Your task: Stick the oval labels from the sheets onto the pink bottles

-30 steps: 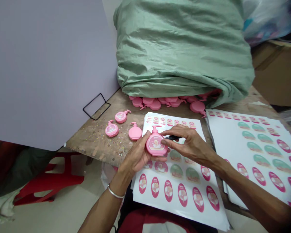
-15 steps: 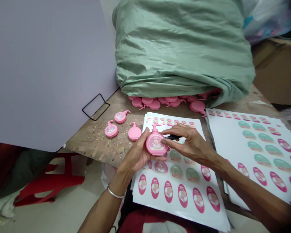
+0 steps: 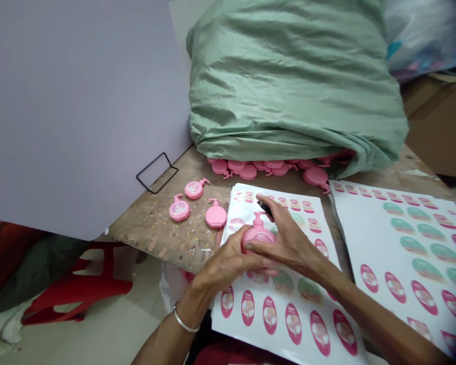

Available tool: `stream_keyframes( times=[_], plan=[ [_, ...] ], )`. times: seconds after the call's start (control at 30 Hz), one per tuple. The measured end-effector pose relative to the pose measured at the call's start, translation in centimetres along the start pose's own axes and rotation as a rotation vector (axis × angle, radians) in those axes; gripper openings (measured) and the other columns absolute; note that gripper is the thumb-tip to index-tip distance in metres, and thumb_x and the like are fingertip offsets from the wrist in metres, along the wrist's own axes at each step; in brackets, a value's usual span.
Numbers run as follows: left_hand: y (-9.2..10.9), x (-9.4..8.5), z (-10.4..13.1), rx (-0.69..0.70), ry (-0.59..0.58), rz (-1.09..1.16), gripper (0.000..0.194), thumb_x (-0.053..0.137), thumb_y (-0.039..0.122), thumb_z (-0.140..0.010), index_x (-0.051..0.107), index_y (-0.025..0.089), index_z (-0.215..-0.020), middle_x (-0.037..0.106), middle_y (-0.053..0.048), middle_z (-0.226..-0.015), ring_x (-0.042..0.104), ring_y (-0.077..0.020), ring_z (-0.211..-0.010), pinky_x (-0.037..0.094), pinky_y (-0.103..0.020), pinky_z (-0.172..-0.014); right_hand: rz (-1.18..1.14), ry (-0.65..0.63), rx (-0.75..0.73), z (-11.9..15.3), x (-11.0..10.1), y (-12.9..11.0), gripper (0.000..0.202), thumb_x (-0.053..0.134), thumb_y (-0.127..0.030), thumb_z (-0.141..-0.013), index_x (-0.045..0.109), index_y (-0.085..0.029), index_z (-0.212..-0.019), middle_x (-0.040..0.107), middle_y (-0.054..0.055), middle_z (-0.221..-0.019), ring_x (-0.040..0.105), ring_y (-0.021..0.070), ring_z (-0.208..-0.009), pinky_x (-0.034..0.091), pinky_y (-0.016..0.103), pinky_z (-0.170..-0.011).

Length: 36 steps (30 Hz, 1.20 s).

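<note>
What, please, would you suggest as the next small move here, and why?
Perhaps the right hand should smooth the label with its thumb: the thumb lies across the front of the bottle, partly covering the label, while the left hand holds the bottle.

Worn brown wooden tabletop (image 3: pixel 148 230), surface flecked with coloured specks. Large smooth lilac-grey panel (image 3: pixel 79 101) at left; sliver of pale wall (image 3: pixel 179 17) beside it. Red plastic stool (image 3: pixel 108 261) on pale, glossy floor (image 3: pixel 133 324). Brown cardboard box (image 3: pixel 441 132), far right. Lighting soft.
</note>
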<state>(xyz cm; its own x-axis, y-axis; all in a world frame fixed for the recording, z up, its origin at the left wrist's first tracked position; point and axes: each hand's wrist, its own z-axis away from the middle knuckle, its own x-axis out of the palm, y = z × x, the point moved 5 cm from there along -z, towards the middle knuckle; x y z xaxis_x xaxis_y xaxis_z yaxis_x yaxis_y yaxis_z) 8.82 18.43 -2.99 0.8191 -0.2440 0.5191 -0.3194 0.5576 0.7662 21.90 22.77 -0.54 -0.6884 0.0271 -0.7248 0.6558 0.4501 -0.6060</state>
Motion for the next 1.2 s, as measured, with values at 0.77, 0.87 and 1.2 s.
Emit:
stream_keyframes(
  times=[0.77,0.87,1.2],
  plan=[
    [2.9,-6.8,-2.0,0.372,0.694,-1.619,0.05,0.057,0.021,-0.085,0.051,0.021,-0.135,0.049,-0.016,-0.138,0.044,-0.0363,-0.122,0.03,-0.056,-0.104,0.032,-0.044,0.016,-4.8,3.3,2.3,0.025,0.056,-0.036,-0.087,0.066,-0.017,-0.1,0.069,0.009,-0.1,0.061,0.0248,-0.093,0.045,0.038,-0.085],
    [3.4,-8.5,-2.9,0.389,0.683,-1.301,0.045,0.058,0.018,-0.083,0.056,0.019,-0.128,0.054,-0.018,-0.131,0.045,-0.0371,-0.121,0.026,-0.059,-0.105,-0.006,-0.053,0.053,-3.9,2.5,3.3,0.024,0.054,-0.037,-0.087,0.067,-0.018,-0.097,0.07,0.008,-0.097,0.062,0.0238,-0.09,0.045,0.037,-0.082],
    [5.4,-14.9,-0.8,0.472,0.676,-0.704,0.053,0.021,0.05,-0.094,0.056,0.015,-0.113,0.067,-0.011,-0.095,0.064,-0.0164,-0.063,0.055,-0.034,-0.063,-0.239,-0.092,0.128,-4.6,3.7,3.8,0.027,0.053,-0.043,-0.087,0.067,-0.019,-0.089,0.068,0.004,-0.081,0.06,0.0188,-0.072,0.043,0.028,-0.065]
  ],
)
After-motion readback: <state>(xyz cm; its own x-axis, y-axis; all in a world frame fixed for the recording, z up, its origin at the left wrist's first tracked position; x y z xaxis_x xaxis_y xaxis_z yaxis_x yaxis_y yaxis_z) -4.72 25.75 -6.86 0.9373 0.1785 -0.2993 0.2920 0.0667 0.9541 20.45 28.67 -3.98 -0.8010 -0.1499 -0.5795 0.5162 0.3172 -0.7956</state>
